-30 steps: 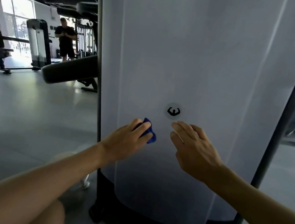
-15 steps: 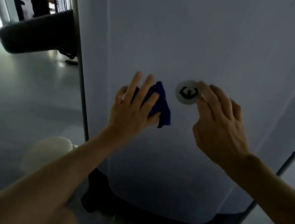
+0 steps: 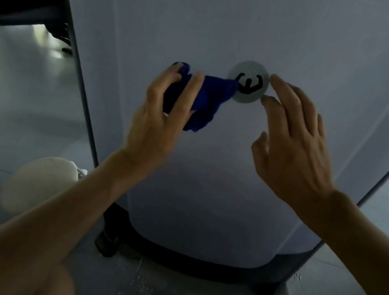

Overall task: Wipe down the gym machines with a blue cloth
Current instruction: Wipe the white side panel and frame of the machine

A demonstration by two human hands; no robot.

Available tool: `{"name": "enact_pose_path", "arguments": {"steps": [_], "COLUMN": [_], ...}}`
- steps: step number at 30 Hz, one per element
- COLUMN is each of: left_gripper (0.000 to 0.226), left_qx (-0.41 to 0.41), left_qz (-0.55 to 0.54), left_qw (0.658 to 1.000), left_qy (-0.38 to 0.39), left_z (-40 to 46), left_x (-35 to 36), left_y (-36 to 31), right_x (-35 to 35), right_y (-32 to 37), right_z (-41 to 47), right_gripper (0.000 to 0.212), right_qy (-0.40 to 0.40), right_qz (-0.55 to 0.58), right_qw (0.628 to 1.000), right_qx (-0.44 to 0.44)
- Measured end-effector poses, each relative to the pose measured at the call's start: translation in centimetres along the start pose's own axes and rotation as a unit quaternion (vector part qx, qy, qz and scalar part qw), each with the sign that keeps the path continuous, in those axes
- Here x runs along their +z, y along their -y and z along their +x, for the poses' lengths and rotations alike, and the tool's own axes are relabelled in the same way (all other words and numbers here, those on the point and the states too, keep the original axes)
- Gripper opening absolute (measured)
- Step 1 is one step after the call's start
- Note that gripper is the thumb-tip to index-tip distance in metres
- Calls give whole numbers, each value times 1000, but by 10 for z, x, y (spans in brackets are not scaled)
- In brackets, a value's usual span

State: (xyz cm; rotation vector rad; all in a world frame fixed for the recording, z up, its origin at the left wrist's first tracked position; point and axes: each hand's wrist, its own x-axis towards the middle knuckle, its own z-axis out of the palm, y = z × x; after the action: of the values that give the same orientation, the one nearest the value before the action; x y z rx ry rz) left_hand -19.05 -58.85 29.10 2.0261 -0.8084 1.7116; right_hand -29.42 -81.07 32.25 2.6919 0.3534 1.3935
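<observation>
Since prev frame cloth slid right to badge on machine panel; left hand fingers bunch it, right hand fingers spread, empty; soft, light, prob. best gripped mid-wad.

Left hand covers much of blue cloth; cloth tip overlaps logo disc. Machine panel cut off at top edge.

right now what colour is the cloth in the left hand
Deep blue cloth, seen in the head view.
</observation>
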Motion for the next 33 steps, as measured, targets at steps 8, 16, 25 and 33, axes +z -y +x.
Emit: {"name": "enact_pose_path", "arguments": {"steps": [8, 16, 25, 33], "left_gripper": [45, 42, 26, 53], "left_qx": [110, 202, 355, 221], "left_qz": [4, 9, -12, -16], "left_qw": [994, 979, 921, 966], "left_qy": [27, -20, 159, 135], "left_z": [-18, -46, -130, -32], "left_x": [17, 37, 15, -16], "left_y": [6, 26, 41, 37], "right_x": [19, 47, 58, 23], "right_y": [7, 14, 15, 9], "right_z": [2, -25, -49, -9], "right_gripper": [48, 45, 43, 50], "right_qy": [-45, -19, 24, 1], "right_qz": [26, 25, 24, 12], "right_qw": [999, 999, 994, 997], "right_qx": [-4, -39, -101, -71]}}
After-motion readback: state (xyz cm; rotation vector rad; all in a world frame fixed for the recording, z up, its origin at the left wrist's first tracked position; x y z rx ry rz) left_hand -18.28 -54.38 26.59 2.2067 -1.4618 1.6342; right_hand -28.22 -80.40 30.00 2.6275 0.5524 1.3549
